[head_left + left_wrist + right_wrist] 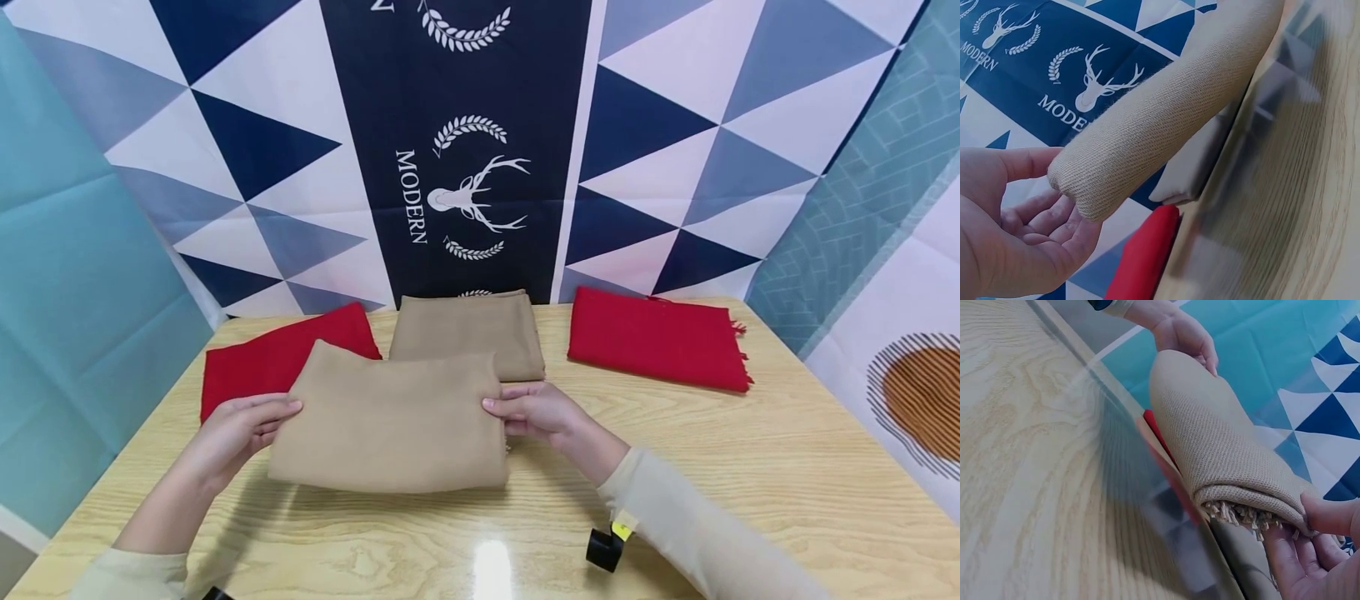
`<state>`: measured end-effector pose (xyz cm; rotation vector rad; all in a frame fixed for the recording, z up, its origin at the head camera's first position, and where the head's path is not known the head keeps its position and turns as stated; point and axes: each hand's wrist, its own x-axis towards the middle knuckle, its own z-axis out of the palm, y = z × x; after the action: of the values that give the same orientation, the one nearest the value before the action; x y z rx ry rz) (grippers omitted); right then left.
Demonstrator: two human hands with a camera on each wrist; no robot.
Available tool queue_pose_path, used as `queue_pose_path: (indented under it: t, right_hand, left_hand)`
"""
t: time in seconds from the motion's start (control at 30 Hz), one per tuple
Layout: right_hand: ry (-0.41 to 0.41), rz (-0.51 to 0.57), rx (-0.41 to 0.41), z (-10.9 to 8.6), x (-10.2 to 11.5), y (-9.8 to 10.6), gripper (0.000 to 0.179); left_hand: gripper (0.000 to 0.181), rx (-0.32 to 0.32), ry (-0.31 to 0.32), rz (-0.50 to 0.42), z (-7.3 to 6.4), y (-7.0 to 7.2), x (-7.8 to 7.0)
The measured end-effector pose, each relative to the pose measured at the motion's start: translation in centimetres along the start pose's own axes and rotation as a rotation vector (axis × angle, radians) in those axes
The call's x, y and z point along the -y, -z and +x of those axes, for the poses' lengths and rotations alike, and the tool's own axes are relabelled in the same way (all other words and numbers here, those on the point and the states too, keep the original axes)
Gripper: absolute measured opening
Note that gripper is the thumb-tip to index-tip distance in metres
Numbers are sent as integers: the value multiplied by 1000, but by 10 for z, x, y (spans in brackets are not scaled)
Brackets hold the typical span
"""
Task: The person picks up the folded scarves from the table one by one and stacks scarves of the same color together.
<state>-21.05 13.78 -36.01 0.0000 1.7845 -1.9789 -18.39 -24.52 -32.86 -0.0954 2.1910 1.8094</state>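
A folded beige cloth point(393, 425) is held above the table point(750, 483), left of its middle, clear of the wood. The left hand point(240, 429) pinches its left edge between thumb and fingers; the right hand point(540, 412) pinches the opposite edge, thumb uppermost, beside a fringe point(1241, 515). Along the table's far edge lie a red cloth point(277, 354) toward the left corner, partly hidden by the held piece; a second beige cloth point(480, 329) at the middle; and another red cloth point(660, 337) toward the right corner. The step in hand appears to be carrying the folded cloth; the next move probably calls for lowering both ends together, folds kept intact.
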Motion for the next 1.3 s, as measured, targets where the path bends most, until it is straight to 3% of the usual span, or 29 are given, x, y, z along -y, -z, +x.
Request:
queue_pose_path:
  t: [0.2, 0.43, 0.77, 1.07, 1.3]
  right_hand:
    - [-25, -16, -11, -1, -3, -5, 13]
    - [-53, -21, -18, -1, -10, -8, 26]
    - [-40, 13, 15, 0, -18, -12, 15]
    - [-45, 2, 25, 0, -22, -17, 21]
    - [-59, 3, 29, -1, -25, -20, 7]
  left_hand:
    - [15, -4, 15, 23, -3, 3, 4]
    - [44, -7, 44, 90, -6, 5, 12]
    - [13, 5, 59, 31, -7, 8, 18]
    - [17, 11, 65, 40, -7, 12, 22]
    - [32, 16, 73, 73, -7, 15, 27]
